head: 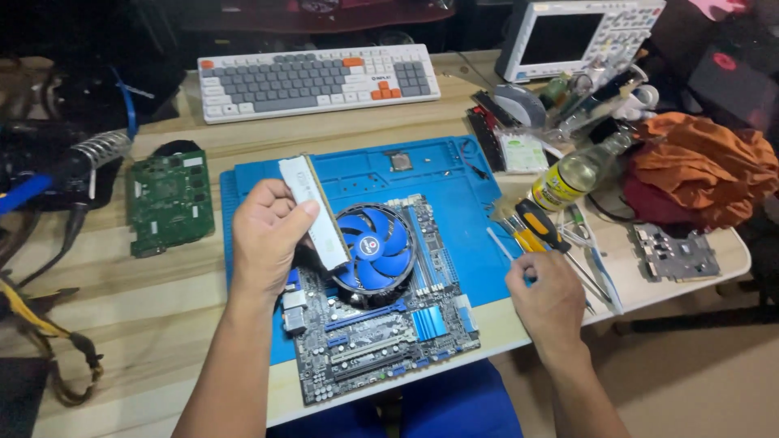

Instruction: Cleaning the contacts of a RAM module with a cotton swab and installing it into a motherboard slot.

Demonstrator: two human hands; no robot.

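My left hand (pixel 264 239) grips a long white memory stick (pixel 312 207), held tilted above the left side of a motherboard (pixel 381 337). The board lies on a blue work mat (pixel 357 174) and carries a round cooler with a blue fan (pixel 373 247). My right hand (pixel 548 296) rests at the mat's right edge, fingers curled over a thin white tool (pixel 497 243); whether it grips it I cannot tell. Screwdrivers with yellow and black handles (pixel 535 227) lie just beyond that hand.
A green circuit board (pixel 169 201) lies left of the mat, a keyboard (pixel 316 81) behind it. A small chip (pixel 399 161) sits in the mat's tray. A glass bottle (pixel 578 174), orange cloth (pixel 698 166), another card (pixel 673 253) and a scope-like instrument (pixel 568 36) crowd the right.
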